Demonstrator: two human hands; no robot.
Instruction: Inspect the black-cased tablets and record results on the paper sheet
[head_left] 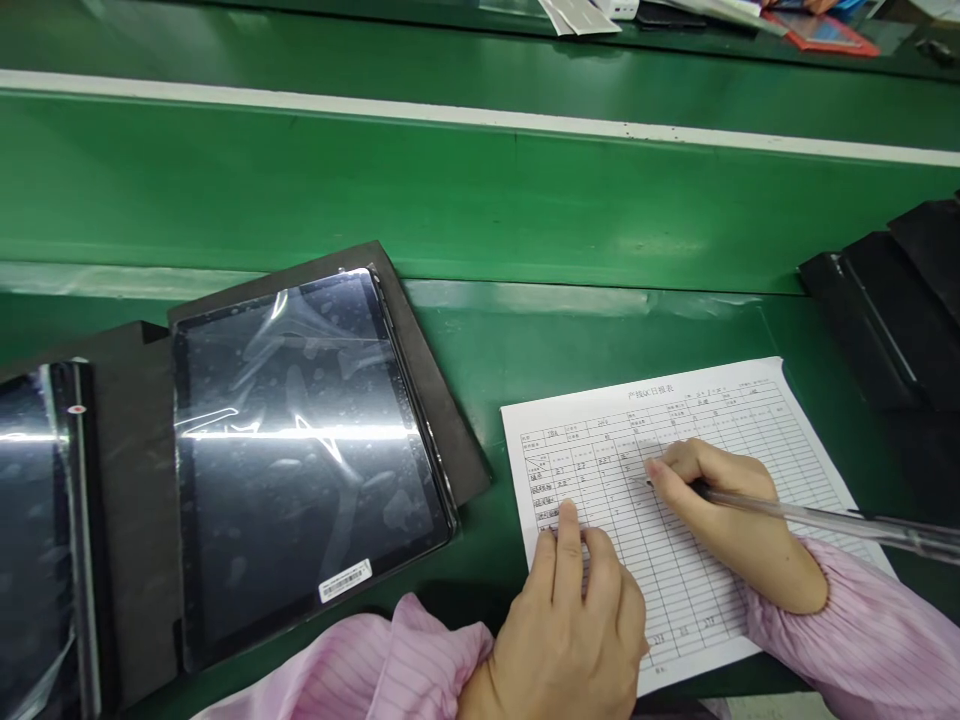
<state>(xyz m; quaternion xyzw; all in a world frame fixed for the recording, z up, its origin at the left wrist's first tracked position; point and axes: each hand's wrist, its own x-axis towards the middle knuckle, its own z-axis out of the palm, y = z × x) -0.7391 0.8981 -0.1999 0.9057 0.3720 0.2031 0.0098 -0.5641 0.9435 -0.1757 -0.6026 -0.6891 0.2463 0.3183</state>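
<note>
A printed form [750, 440] with a grid of rows and handwritten entries lies slightly turned on the green table. My right hand [712, 510] pinches a clear pen [825, 515], its tip down on the upper middle of the grid. Flat on the form's lower left rests my left hand [574, 620], fingers stretched out and apart, the middle finger pointing up the rows. To the left of my hands, a tablet [307, 470] with a film-covered screen and a barcode label [345, 580] lies on a dark foam sheet [442, 420].
At the far left edge stands another dark tablet [37, 540], partly cut off. Black folded pieces [885, 310] are stacked at the right. Behind the table runs a raised green ledge [480, 200]; papers and a red item [825, 32] lie beyond it.
</note>
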